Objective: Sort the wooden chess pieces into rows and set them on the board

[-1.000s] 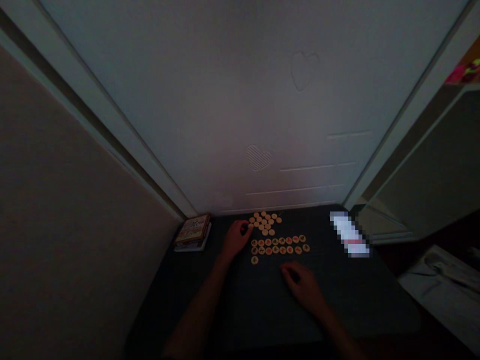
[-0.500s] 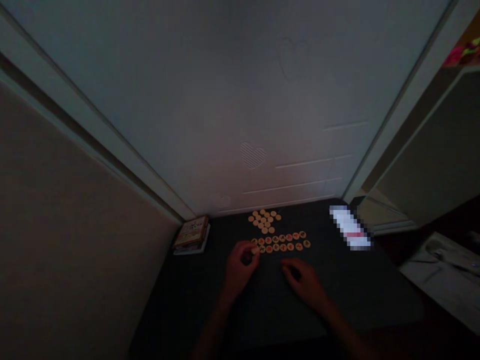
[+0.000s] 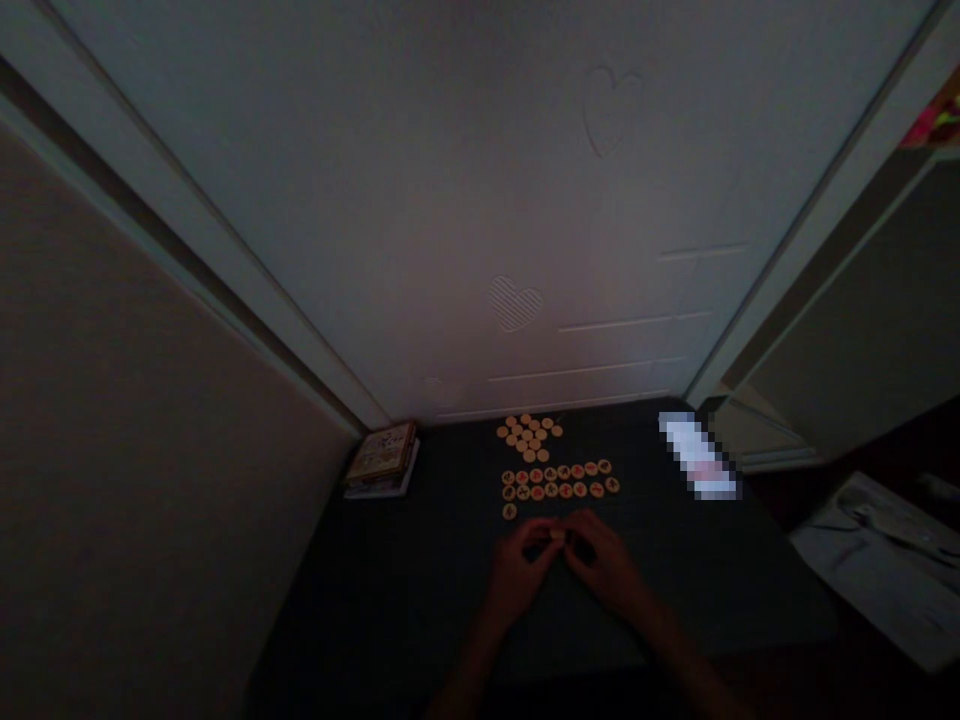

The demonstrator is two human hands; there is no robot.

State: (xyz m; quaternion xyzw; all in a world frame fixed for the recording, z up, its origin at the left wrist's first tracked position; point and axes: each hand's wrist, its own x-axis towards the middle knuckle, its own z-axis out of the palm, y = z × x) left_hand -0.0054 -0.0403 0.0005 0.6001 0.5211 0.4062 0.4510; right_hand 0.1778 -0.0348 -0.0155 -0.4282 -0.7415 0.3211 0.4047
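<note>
On the dark table (image 3: pixel 420 600) my left hand (image 3: pixel 517 575) and my right hand (image 3: pixel 607 565) meet fingertip to fingertip, pinching a small round wooden disc (image 3: pixel 557 537) between them. Just beyond lie two rows of face-up printed discs (image 3: pixel 559 481), with one single disc (image 3: pixel 509 512) below their left end. Farther back, near the wall, sits a cluster of plain face-down discs (image 3: pixel 529 438). The light is very dim.
A small stack of boxes or books (image 3: pixel 381 458) lies at the table's back left corner. A white blurred object (image 3: pixel 699 456) rests at the back right. A pale wall (image 3: pixel 480 200) stands right behind the table, and a low surface with pale items (image 3: pixel 877 540) lies to the right.
My left hand left the back cluster with a disc, drew toward me and joined my right hand at the middle. The right hand barely moved.
</note>
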